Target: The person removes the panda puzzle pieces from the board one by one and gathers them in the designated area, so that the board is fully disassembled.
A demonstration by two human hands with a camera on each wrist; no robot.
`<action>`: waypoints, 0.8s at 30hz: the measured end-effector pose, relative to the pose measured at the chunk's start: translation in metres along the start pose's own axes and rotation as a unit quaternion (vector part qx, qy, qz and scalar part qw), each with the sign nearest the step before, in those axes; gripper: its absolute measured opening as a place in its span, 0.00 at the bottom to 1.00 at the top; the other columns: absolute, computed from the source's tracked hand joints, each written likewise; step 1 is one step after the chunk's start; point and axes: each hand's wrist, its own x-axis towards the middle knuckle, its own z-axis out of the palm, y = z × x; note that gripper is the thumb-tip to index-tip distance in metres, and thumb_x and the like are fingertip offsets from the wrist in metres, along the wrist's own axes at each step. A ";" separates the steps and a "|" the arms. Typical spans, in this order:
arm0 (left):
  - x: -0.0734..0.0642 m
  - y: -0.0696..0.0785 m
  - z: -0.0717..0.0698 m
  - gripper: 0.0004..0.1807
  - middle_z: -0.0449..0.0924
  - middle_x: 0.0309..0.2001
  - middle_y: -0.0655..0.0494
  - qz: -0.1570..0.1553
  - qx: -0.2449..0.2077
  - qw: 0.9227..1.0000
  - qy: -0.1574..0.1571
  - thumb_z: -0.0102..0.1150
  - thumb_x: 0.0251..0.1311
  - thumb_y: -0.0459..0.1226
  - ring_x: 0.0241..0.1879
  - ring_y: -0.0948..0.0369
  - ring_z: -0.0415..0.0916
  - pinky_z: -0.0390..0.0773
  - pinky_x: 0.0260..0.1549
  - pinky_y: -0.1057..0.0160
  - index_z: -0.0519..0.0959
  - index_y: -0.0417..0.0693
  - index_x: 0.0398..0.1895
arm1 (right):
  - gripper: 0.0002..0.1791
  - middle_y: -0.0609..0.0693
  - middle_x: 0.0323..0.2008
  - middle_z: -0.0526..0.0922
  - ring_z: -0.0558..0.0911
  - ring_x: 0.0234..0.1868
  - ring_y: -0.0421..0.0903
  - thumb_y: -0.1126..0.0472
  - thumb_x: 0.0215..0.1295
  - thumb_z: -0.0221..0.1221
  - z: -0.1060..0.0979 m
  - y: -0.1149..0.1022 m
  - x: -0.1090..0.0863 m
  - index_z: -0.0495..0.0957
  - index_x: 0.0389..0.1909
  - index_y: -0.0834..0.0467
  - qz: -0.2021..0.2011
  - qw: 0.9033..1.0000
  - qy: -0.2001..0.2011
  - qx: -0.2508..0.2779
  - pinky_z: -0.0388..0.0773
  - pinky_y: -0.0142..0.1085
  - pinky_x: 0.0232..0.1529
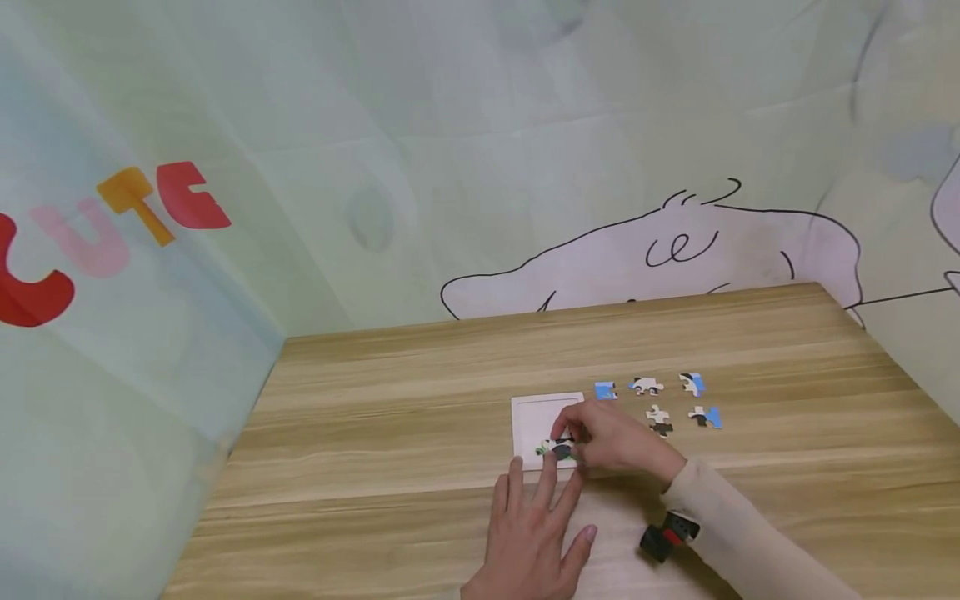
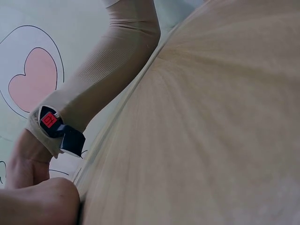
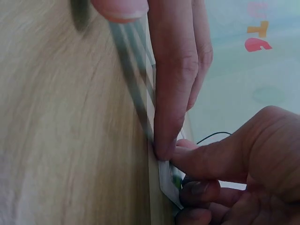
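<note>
A shallow white puzzle tray (image 1: 528,417) lies on the table, with panda-patterned jigsaw pieces (image 1: 551,447) in its lower part. My right hand (image 1: 618,442) reaches over the tray's right side, fingers curled, pinching a jigsaw piece at the lower right corner; the fingers partly hide it. Fingers of my left hand (image 1: 528,533) are stretched out, with the fingertips on the tray's near edge and the pieces. In the right wrist view, the right thumb and fingers (image 3: 201,159) meet at the tray edge (image 3: 167,183), right beside the left fingers (image 3: 176,84).
Several loose jigsaw pieces lie right of the tray: a blue one (image 1: 605,390), a panda face piece (image 1: 645,385), a blue-edged piece (image 1: 693,384), a white-and-black piece (image 1: 659,419) and another blue-edged piece (image 1: 706,417). A printed curtain (image 1: 375,167) stands behind the wooden table (image 1: 337,433).
</note>
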 end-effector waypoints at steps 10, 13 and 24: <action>-0.001 0.001 0.003 0.30 0.76 0.73 0.49 0.007 -0.010 0.999 0.033 0.51 0.74 0.60 0.66 0.34 0.71 0.72 0.59 0.44 0.75 0.64 0.74 | 0.20 0.46 0.25 0.73 0.70 0.33 0.44 0.79 0.50 0.61 0.004 -0.003 0.000 0.84 0.38 0.53 0.017 1.000 0.011 0.003 0.65 0.35 0.35; -0.001 0.000 0.004 0.28 0.76 0.72 0.49 0.014 -0.003 0.999 0.048 0.52 0.74 0.59 0.65 0.33 0.72 0.72 0.58 0.44 0.76 0.64 0.73 | 0.19 0.46 0.25 0.73 0.70 0.32 0.44 0.79 0.52 0.62 0.005 -0.002 0.000 0.83 0.38 0.53 0.014 1.000 0.016 0.007 0.65 0.35 0.34; -0.001 -0.001 0.004 0.28 0.77 0.71 0.50 0.022 0.008 0.998 0.059 0.52 0.73 0.60 0.64 0.33 0.72 0.72 0.57 0.45 0.78 0.63 0.70 | 0.21 0.46 0.33 0.81 0.76 0.36 0.42 0.79 0.47 0.58 0.004 -0.004 -0.001 0.82 0.37 0.53 -0.002 1.000 0.022 0.017 0.74 0.36 0.41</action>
